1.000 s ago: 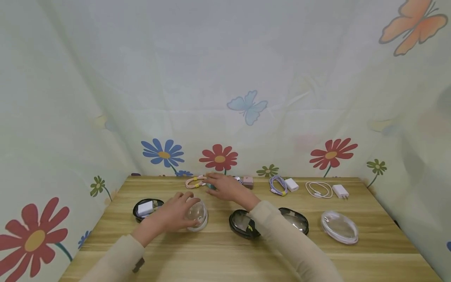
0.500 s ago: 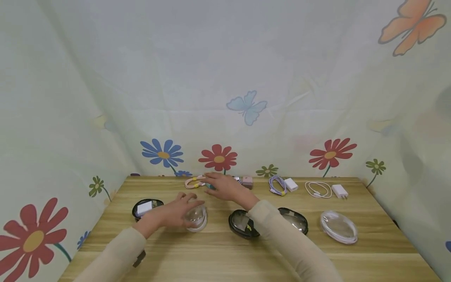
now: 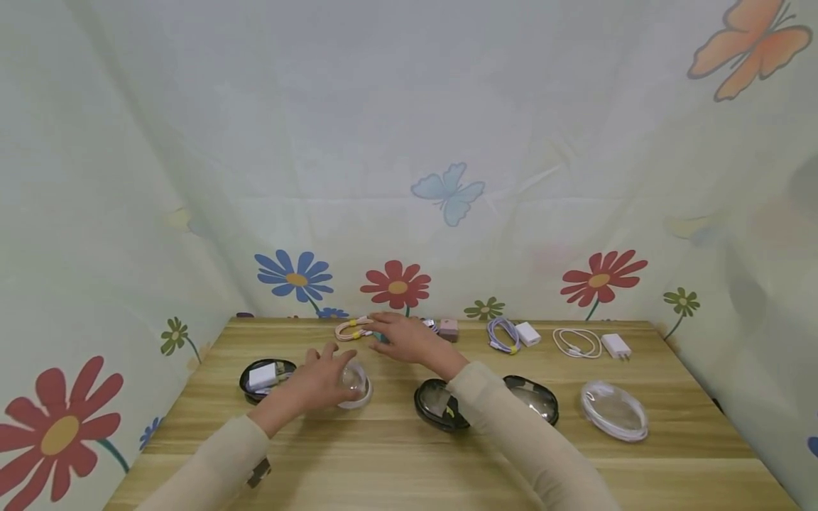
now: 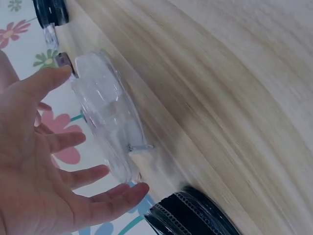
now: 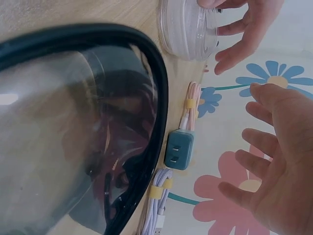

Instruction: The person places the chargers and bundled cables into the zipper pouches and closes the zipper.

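Observation:
My left hand [image 3: 314, 383] is at a clear zip case with a white rim [image 3: 359, 389], its fingers spread and loosely bent. In the left wrist view, thumb and fingers reach along one side of the clear case [image 4: 110, 107], with gaps between them. The right wrist view shows the left thumb tip right at the case's edge. My right hand [image 3: 409, 339] hovers over a teal charger plug [image 5: 179, 149], fingers relaxed and holding nothing. Beside the plug lies a coiled peach cable [image 3: 348, 331] with yellow ties. The right hand partly covers the plug in the head view.
At left, a black case [image 3: 246, 387] holds a white charger [image 3: 263, 377]. Two black-rimmed cases [image 3: 441, 404] and a white-rimmed case [image 3: 615, 411] lie mid-table. Along the back are a pink charger [image 3: 449, 330], a purple cable [image 3: 504, 336], white chargers [image 3: 616, 346] and a white cable [image 3: 578, 343].
The clear case has shifted slightly left and away with my left hand, whose fingers have lifted and spread a little differently. My right hand has stayed nearly still over the teal plug.

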Demonstrator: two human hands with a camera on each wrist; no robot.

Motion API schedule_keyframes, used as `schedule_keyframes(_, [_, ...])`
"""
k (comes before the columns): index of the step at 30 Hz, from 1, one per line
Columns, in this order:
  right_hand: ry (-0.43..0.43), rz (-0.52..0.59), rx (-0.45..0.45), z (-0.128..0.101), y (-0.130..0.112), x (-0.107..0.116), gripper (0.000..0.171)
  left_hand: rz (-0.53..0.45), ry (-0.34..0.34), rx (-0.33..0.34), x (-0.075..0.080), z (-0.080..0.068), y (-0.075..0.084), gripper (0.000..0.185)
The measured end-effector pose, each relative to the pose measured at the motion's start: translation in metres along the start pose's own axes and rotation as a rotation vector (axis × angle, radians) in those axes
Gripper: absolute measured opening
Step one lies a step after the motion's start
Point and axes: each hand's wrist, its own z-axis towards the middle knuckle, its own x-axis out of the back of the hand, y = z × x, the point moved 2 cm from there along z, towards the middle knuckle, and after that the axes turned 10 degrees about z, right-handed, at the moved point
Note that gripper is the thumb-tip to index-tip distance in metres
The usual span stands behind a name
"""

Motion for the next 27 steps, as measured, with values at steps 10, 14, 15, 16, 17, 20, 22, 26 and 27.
schedule_keyframes(10, [-0.010,0.019,0.004,0.001,-0.002,0.000,0.051,-0.085,0.018,-0.013,0.001,-0.001,0.006,0.074])
schedule_keyframes(14, [-0.013,0.024,-0.002,0.002,-0.002,-0.001,0.051,-0.161,0.049,0.005,0.000,-0.003,0.004,0.075])
schedule_keyframes(15, [-0.013,0.027,-0.004,0.002,-0.001,-0.001,0.051,-0.177,0.065,0.009,-0.001,-0.004,0.004,0.075])
schedule_keyframes(16, [-0.016,0.037,-0.006,0.002,-0.001,-0.001,0.051,-0.195,0.085,0.009,-0.002,-0.005,0.004,0.075])
schedule_keyframes(17, [-0.018,0.050,-0.009,0.003,0.000,-0.002,0.051,-0.209,0.109,0.003,-0.003,-0.006,0.003,0.075])
schedule_keyframes(20, [-0.038,0.114,-0.024,0.006,0.004,-0.003,0.052,-0.244,0.191,-0.021,-0.007,-0.009,0.002,0.072])
schedule_keyframes(22, [-0.049,0.176,-0.032,0.009,0.008,-0.004,0.052,-0.275,0.229,-0.039,-0.009,-0.013,0.001,0.071])
schedule_keyframes(26, [-0.055,0.259,-0.037,0.014,0.014,-0.006,0.051,-0.313,0.261,-0.055,-0.011,-0.019,-0.001,0.073])
schedule_keyframes(27, [-0.053,0.271,-0.038,0.015,0.015,-0.006,0.051,-0.316,0.261,-0.050,-0.011,-0.019,-0.002,0.073])
